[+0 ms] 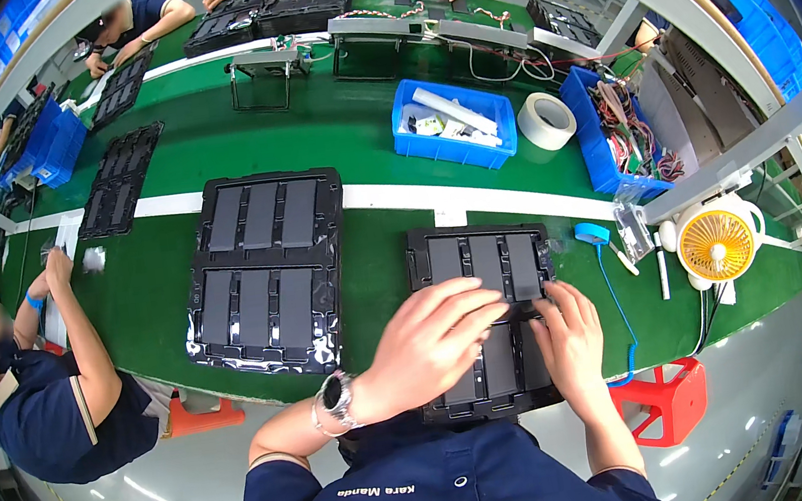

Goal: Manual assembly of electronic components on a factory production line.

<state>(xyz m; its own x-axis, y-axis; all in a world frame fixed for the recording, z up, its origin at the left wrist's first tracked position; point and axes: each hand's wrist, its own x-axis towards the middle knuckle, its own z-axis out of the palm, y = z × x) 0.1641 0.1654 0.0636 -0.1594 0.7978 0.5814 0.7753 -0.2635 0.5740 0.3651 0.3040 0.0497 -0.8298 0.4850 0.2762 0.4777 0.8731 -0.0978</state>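
In front of me lies a black moulded plastic tray point(418, 253), its compartments filled with flat dark grey rectangular pieces point(485, 255). My left hand point(432, 342) reaches over the tray's left side with its fingers stretched out, the fingertips near the middle ridge. At the tray's right side, my right hand point(569, 335) has bent fingers, the tips at the lower end of an upper-row piece point(522, 261). I see nothing lifted in either hand. A second, similar filled black tray point(332, 204) lies to the left.
Beyond the trays stand a blue bin point(456, 152) of white items, a tape roll point(545, 121) and a blue bin point(598, 141) of wires. A yellow-and-white fan point(718, 247) is at right, near a coiled blue cord point(592, 234). A co-worker point(59, 403) sits at left.
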